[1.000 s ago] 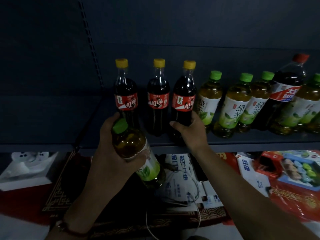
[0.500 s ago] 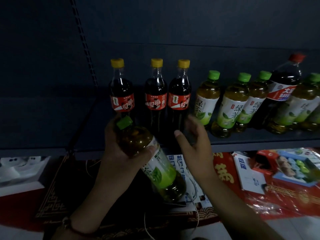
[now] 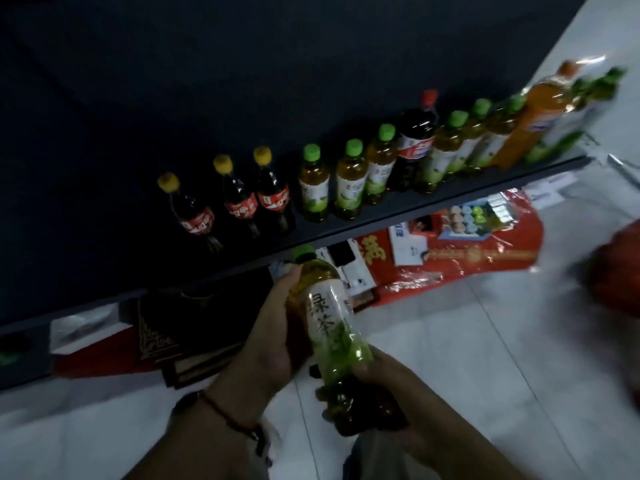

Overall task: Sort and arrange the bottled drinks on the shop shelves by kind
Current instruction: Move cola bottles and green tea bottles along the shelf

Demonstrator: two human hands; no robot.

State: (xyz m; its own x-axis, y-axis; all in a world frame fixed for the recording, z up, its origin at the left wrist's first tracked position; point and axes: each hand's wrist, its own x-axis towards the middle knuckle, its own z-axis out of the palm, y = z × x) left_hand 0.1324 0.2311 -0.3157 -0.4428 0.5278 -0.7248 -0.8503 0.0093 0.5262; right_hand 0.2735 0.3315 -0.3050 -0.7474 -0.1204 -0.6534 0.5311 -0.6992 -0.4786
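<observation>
Green tea bottle [image 3: 329, 327] lay tilted between both hands, below the shelf [image 3: 415, 211] edge. Left hand [image 3: 273, 337] gripped its upper body, fingers curled round; right hand [image 3: 377, 393] clasped its base. Cap pointed toward the shelf.

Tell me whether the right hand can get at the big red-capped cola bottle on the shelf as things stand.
Probably not yet: the right hand grips the base of the green tea bottle; the red-capped cola bottle stands unblocked in front.

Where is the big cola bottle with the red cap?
In the head view the red-capped cola bottle stands on the shelf, right of centre in the row, with green tea bottles on both sides; three stand to its left.
</observation>
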